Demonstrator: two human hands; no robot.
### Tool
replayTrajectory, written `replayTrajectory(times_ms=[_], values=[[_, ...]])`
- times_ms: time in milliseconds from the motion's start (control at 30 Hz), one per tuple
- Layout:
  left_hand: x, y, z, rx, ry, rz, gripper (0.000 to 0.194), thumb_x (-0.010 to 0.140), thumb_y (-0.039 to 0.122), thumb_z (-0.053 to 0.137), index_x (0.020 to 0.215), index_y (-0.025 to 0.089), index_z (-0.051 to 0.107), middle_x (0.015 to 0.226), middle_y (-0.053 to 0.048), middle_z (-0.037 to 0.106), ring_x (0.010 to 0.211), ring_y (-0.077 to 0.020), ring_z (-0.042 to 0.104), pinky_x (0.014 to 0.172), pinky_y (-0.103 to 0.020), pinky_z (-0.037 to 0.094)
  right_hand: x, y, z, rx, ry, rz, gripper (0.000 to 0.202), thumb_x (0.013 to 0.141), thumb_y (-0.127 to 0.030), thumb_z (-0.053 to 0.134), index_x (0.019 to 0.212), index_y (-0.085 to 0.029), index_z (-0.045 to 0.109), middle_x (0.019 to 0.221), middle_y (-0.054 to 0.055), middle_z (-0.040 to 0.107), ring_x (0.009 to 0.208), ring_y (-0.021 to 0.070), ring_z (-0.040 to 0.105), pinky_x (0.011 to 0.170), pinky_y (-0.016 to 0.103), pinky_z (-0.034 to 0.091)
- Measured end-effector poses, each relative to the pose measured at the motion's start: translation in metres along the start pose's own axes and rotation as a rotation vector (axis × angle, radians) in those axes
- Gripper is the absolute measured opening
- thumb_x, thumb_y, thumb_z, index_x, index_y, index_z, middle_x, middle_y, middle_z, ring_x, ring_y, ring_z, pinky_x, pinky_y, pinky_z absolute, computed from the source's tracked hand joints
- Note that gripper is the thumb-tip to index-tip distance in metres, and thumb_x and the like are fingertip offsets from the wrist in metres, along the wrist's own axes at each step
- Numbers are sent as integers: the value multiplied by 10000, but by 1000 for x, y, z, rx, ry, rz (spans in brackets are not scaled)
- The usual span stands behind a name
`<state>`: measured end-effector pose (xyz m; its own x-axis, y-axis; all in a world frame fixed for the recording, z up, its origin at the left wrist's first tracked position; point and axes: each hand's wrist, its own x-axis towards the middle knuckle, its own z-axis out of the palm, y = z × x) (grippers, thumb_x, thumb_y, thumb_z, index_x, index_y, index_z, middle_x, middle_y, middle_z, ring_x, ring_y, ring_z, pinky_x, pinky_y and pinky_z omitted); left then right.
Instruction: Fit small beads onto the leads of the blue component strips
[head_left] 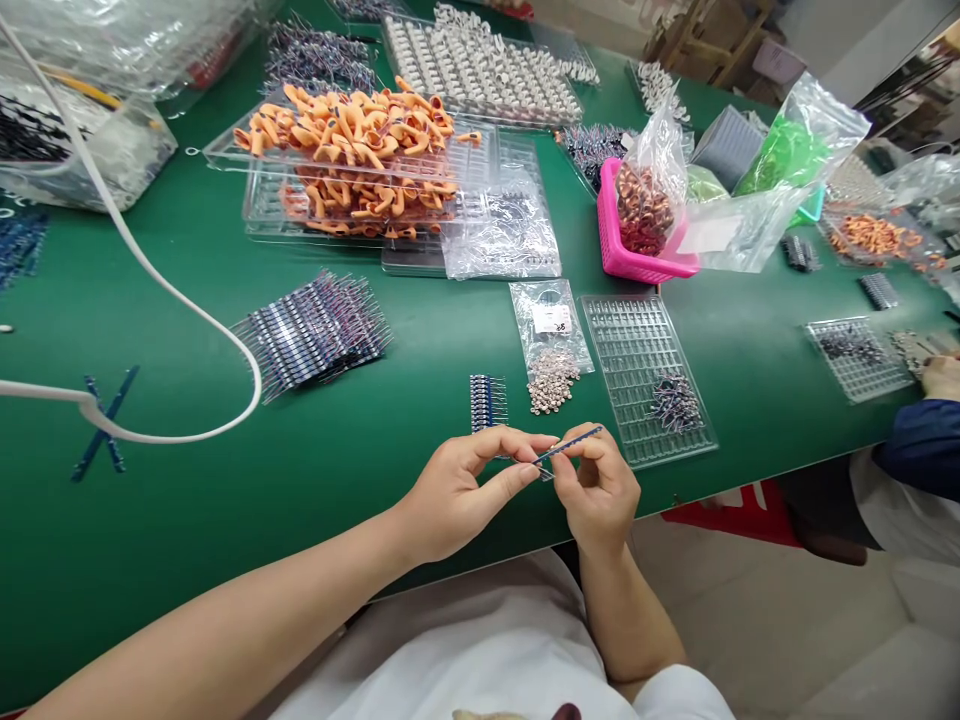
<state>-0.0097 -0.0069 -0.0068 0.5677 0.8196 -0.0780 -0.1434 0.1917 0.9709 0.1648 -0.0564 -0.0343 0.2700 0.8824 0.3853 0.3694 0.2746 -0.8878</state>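
Note:
A thin blue circuit board strip [579,438] is pinched between the fingers of both hands above the table's near edge. My left hand [454,490] closes thumb and forefinger on its left end. My right hand [601,490], fingers curled, grips it farther along. Fine wire ends show just under the strip; the contact points are partly hidden. Behind my left hand lies a short row of blue strips with wire leads [487,400]. Small round silvery parts [553,388] spill from a labelled clear bag [551,318]. A clear ribbed tray [634,340] holds a heap of wired parts [676,402].
Stacked clear trays carry orange curved shells [360,130]. A larger batch of wired strips [322,330] lies left, near a white cable [187,290] and crossed blue strips [105,425]. A pink basket [637,266] stands behind the ribbed tray. Another person's sleeve [922,450] is at right.

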Motion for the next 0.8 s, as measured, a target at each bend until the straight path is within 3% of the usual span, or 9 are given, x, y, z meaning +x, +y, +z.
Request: replayTrajectory(times_ms=[333, 500, 800], values=[[2, 2, 1, 27, 19, 5, 92, 925, 256, 659, 894, 171, 677, 1124, -116, 782, 1084, -235, 720, 988, -363, 550, 0, 1, -3, 53, -67, 90, 79, 892, -176, 671, 912, -253, 673, 859, 28, 617, 839, 184, 613, 694, 313, 538], [1, 2, 0, 65, 21, 4, 86, 927, 254, 657, 899, 175, 679, 1153, -115, 775, 1094, -236, 714, 999, -371, 544, 0, 1, -2, 91, -42, 112, 86, 887, -172, 691, 896, -246, 648, 840, 20, 624, 808, 172, 613, 677, 301, 529], [0, 4, 1, 126, 28, 12, 99, 929, 268, 651, 883, 182, 670, 1190, -124, 771, 1125, -255, 707, 1007, -390, 541, -3, 3, -1, -79, 4, 41, 51, 900, -197, 662, 900, -246, 645, 849, 32, 666, 814, 192, 654, 701, 338, 552]])
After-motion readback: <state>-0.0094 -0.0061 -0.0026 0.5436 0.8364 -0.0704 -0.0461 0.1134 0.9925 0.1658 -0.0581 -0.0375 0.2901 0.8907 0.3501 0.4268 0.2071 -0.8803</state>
